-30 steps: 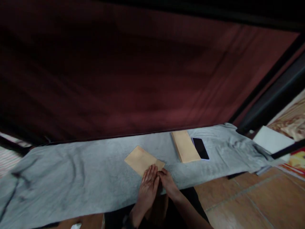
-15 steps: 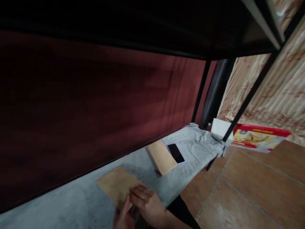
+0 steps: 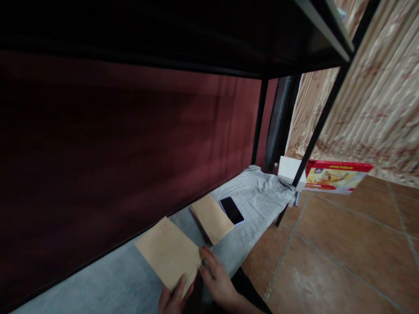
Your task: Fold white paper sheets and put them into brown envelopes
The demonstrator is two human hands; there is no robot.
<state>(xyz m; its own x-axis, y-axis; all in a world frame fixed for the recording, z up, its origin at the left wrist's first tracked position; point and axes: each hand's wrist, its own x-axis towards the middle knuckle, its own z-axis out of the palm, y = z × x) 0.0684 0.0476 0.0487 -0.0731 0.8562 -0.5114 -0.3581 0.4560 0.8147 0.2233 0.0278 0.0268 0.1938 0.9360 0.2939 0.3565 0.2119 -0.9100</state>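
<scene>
A flat, squarish piece of brown kraft paper [image 3: 168, 250] with a narrow folded strip along its near edge lies over the grey cloth; whether it is a bag or an envelope I cannot tell. My left hand [image 3: 173, 298] grips its near edge, thumb on top and fingers partly hidden below. At the paper's right corner, my right hand [image 3: 218, 279] has its fingers stretched out and slightly apart, fingertips touching the edge. Just beyond lies a neat stack of similar brown paper [image 3: 212, 219], with a dark-screened phone [image 3: 232, 210] against its right side.
Grey cloth [image 3: 262, 192] covers the narrow bench along a dark red wall [image 3: 183, 144]. A dark shelf [image 3: 147, 35] hangs low overhead, carried by black posts [image 3: 322, 126]. On the right stand a white box [image 3: 290, 168] and a red-and-yellow carton [image 3: 337, 176] above tiled floor.
My right hand has moved off the paper's near part to its right corner. The paper now shows more of its face, and my left thumb rests on it. The view has turned slightly right.
</scene>
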